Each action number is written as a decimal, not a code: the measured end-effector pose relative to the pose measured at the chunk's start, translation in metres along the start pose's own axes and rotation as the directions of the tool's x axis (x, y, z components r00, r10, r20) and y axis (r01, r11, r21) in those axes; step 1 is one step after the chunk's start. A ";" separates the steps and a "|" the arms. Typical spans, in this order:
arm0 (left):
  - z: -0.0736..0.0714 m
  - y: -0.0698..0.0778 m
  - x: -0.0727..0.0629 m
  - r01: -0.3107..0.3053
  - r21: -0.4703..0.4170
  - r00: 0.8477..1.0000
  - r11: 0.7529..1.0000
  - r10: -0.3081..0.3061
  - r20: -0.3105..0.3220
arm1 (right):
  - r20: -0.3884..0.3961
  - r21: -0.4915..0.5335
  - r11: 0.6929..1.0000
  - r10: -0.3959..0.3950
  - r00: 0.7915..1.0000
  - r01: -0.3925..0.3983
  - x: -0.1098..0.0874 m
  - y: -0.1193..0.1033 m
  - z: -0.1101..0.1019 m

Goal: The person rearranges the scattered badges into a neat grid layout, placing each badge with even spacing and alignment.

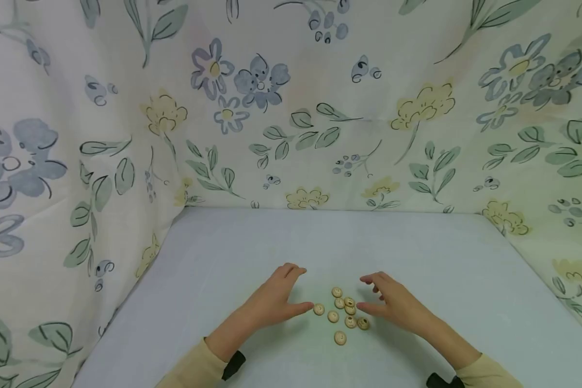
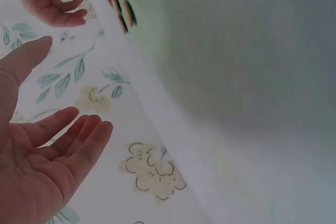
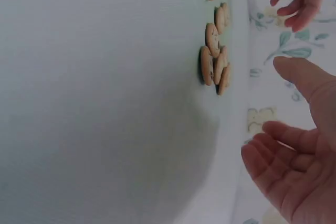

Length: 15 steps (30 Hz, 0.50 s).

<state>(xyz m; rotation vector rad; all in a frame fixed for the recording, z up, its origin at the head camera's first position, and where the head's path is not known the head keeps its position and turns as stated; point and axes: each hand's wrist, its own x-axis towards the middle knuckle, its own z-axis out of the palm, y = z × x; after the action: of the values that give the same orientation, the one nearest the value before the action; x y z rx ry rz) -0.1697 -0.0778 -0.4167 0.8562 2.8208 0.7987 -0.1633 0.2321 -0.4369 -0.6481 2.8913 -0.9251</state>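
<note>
Several small round tan wooden buttons [image 1: 333, 316] lie in a loose cluster on the table, some touching or overlapping. My left hand [image 1: 281, 296] hovers to the left of them, thumb and fingers spread apart, holding nothing. Its thumb tip is close to the leftmost button [image 1: 319, 309]; whether it touches cannot be told. To the right of the cluster, my right hand [image 1: 393, 303] is held with a wide gap between thumb and fingers and has nothing in it. In the right wrist view the buttons [image 3: 212, 40] appear beyond the right thumb, apart from the hand [image 3: 294, 166].
The buttons lie on a white tabletop [image 1: 252, 237]. A floral curtain [image 1: 291, 151] hangs behind the table and along both sides. Dark wrist straps [image 1: 234, 365] show at the cuffs of the pale yellow sleeves [image 1: 194, 366].
</note>
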 end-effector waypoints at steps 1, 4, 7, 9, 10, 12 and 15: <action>0.003 0.000 0.001 -0.001 -0.002 1.000 1.000 0.001 0.006 | 0.007 0.025 1.000 -0.014 1.000 0.014 -0.001 0.001 0.001; 0.013 0.000 0.003 -0.006 0.010 0.999 1.000 0.006 0.038 | 0.032 0.075 0.994 -0.076 0.997 0.073 -0.005 0.004 0.005; 0.021 0.002 0.005 -0.017 0.039 0.996 0.999 0.014 0.088 | 0.058 0.105 0.988 -0.122 0.991 0.116 -0.009 0.006 0.010; 0.026 0.003 0.006 -0.032 0.069 0.992 0.997 0.024 0.121 | 0.071 0.115 0.984 -0.143 0.987 0.135 -0.011 0.008 0.014; 0.028 0.004 0.006 -0.042 0.080 0.990 0.996 0.031 0.136 | 0.077 0.122 0.983 -0.147 0.986 0.137 -0.013 0.009 0.016; 0.033 0.005 0.008 -0.063 0.103 0.987 0.993 0.047 0.156 | 0.080 0.138 0.981 -0.150 0.986 0.138 -0.015 0.010 0.018; 0.038 0.005 0.011 -0.093 0.126 0.983 0.988 0.071 0.167 | 0.089 0.165 0.979 -0.140 0.986 0.124 -0.017 0.009 0.020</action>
<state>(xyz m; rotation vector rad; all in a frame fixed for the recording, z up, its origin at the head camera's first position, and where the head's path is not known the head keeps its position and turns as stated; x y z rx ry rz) -0.1674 -0.0511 -0.4465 1.0134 2.7350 0.5267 -0.1484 0.2345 -0.4600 -0.8546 2.6799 -1.0907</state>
